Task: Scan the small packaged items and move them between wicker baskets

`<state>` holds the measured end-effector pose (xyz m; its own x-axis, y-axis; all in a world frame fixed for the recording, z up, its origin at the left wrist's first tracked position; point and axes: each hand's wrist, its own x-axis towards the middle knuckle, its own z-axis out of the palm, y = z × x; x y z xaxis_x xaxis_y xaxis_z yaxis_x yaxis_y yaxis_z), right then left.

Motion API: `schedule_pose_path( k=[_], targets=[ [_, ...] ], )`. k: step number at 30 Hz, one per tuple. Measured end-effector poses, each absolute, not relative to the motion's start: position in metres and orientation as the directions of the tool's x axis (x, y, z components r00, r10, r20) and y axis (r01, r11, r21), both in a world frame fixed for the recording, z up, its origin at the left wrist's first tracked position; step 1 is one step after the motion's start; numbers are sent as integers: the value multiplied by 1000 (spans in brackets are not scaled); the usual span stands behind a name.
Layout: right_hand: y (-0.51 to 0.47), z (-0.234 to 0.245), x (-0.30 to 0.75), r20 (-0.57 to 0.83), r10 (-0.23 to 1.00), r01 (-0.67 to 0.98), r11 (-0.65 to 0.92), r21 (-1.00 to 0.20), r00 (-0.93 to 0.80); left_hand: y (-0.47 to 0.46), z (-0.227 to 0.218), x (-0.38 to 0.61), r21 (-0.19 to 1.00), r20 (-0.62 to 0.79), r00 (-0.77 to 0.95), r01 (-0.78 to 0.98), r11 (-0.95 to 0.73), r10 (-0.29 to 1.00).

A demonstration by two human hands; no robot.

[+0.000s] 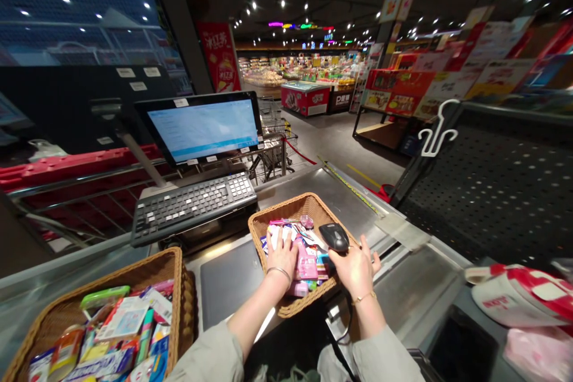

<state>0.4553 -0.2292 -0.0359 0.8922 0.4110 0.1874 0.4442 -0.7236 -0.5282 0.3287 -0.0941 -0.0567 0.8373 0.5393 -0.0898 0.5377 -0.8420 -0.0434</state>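
Wicker rim round packets, left fingers splayed atop, right fingers loosely round scanner, bare counter beyond

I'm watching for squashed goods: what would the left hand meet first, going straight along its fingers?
The bare left hand would probably meet small white and pink packages just ahead inside the brown woven rectangular basket; exact depth is unclear.

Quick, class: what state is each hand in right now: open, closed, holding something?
Left hand: open, fingers spread on small packages in the wicker basket.
Right hand: holding the black barcode scanner, some fingers extended.
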Motion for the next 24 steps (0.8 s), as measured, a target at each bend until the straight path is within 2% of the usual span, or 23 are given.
schedule_pose_path(
  k=[7,13,24],
  targets=[
    [-214,-26,439,193,488,507,-672,-540,851,-89,-28,302,35,88,786,612,-790,612],
    [-195,-15,411,199,561,570,-627,-531,803,-84,-10,263,75,158,717,677,-732,679],
    [-155,3,346,263,704,713,-476,-515,660,-68,-5,175,135,263,544,797,-588,797]
  ],
)
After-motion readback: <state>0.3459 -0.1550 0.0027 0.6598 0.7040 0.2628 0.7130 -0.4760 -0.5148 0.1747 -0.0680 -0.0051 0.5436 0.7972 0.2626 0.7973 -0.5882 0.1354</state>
